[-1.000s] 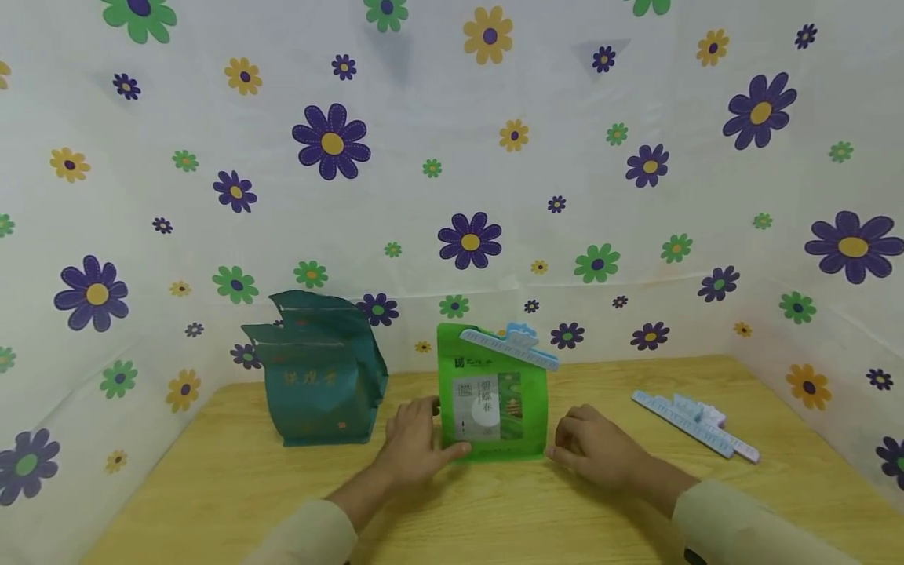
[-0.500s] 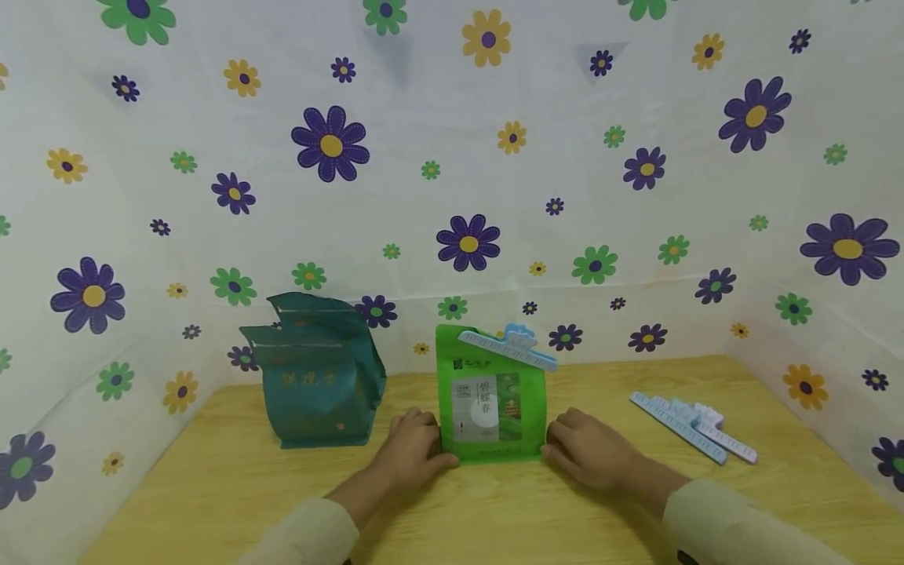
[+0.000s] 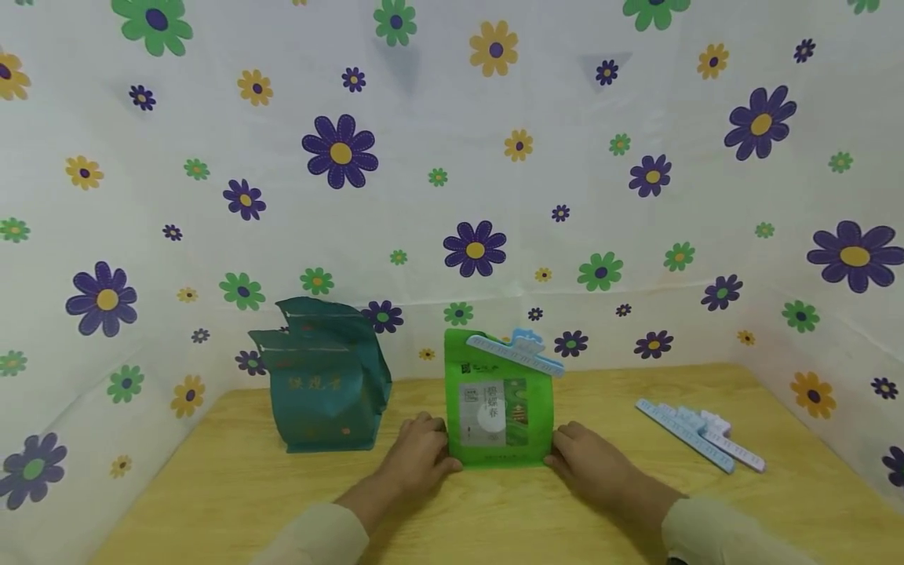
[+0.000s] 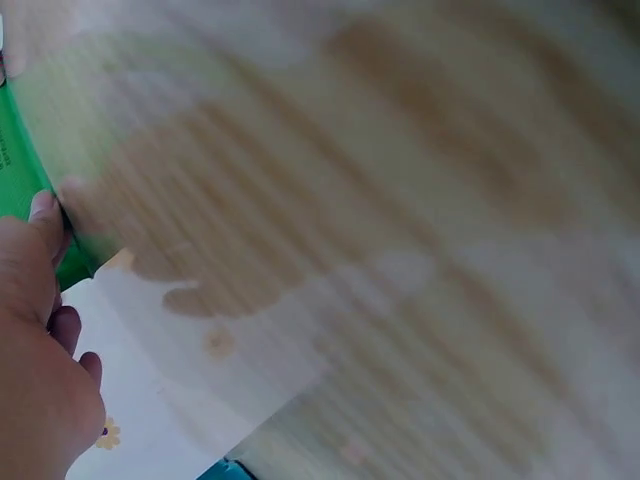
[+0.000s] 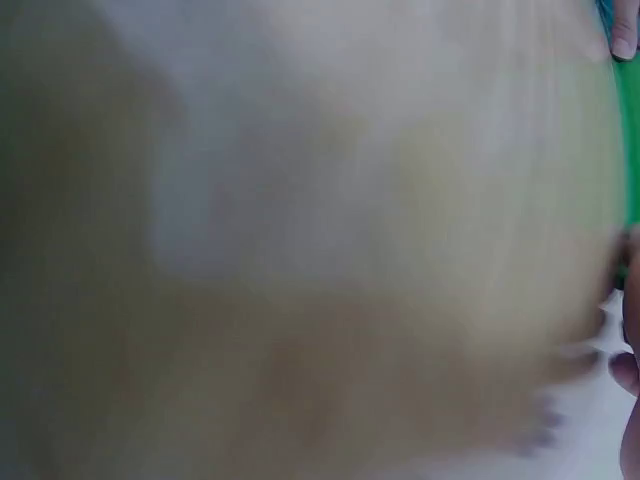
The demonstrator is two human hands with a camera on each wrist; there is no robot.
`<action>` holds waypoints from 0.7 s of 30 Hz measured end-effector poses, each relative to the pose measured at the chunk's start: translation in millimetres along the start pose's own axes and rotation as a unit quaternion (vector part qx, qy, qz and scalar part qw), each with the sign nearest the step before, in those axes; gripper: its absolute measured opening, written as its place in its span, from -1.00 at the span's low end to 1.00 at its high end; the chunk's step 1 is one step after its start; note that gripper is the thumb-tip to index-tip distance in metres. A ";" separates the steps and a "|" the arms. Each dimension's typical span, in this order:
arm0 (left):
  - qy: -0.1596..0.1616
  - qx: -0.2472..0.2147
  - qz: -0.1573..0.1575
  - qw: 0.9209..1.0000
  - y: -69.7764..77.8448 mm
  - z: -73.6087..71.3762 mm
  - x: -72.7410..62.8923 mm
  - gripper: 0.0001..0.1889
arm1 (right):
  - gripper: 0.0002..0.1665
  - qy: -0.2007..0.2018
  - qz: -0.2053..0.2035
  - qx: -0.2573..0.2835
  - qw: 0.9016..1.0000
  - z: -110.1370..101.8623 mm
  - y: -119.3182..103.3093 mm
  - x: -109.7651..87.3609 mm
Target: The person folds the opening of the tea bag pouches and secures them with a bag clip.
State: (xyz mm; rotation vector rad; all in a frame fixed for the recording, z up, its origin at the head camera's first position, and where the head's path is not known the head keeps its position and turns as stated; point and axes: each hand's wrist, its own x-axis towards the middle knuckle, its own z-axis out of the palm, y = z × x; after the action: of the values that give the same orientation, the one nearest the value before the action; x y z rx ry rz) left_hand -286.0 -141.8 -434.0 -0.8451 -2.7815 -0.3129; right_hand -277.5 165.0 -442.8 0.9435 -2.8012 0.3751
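An upright bright green tea bag (image 3: 494, 400) stands on the table, a pale blue bag clip (image 3: 515, 355) slanting across its top right corner. My left hand (image 3: 418, 455) grips its lower left edge, thumb at the front corner and fingers curled at the side. In the left wrist view the thumb (image 4: 45, 215) presses on the bag's edge. At the opposite lower edge my right hand (image 3: 589, 463) holds the bag, fingers bent against its side. The right wrist view catches only a strip of the green bag (image 5: 630, 150) and some fingertips.
Two dark teal tea bags (image 3: 318, 392) stand one before the other at the left, their tops unclipped. At the right lie a blue clip (image 3: 681, 431) and a pale lilac clip (image 3: 738, 451), overlapping. A flower-print sheet (image 3: 424, 212) encloses the wooden table (image 3: 494, 518).
Both hands have closed in on the green bag's lower edges, the right one most. The blue clip on the table has turned slightly against the lilac one. The head view has shifted a little.
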 end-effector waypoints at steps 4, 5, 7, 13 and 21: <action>0.018 -0.006 0.001 1.000 2.6 5.2 3.7 -0.70 | -0.82 0.001 -0.025 -0.058 0.998 -4.6 4.5 0.8; 0.019 -0.006 -0.001 1.000 3.2 6.2 4.3 -0.70 | -0.82 0.000 -0.031 -0.071 0.997 -5.6 5.7 1.4; 0.017 -0.002 -0.005 1.000 4.1 7.8 4.6 -0.70 | -0.81 -0.009 -0.042 -0.084 0.996 -6.3 7.8 2.3; 0.019 0.035 -0.011 0.999 7.4 7.2 4.8 -0.70 | -0.80 0.014 -0.063 -0.133 0.989 -3.0 10.4 3.7; 0.017 0.063 -0.028 0.997 13.3 11.8 6.3 -0.71 | -0.82 0.014 -0.030 -0.113 0.993 2.3 6.1 2.3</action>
State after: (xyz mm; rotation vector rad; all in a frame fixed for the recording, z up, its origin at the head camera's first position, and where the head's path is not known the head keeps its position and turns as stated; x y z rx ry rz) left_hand -285.2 -124.7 -441.8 -0.7272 -2.7624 -0.1567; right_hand -283.2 167.7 -445.6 0.9595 -2.7101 0.0605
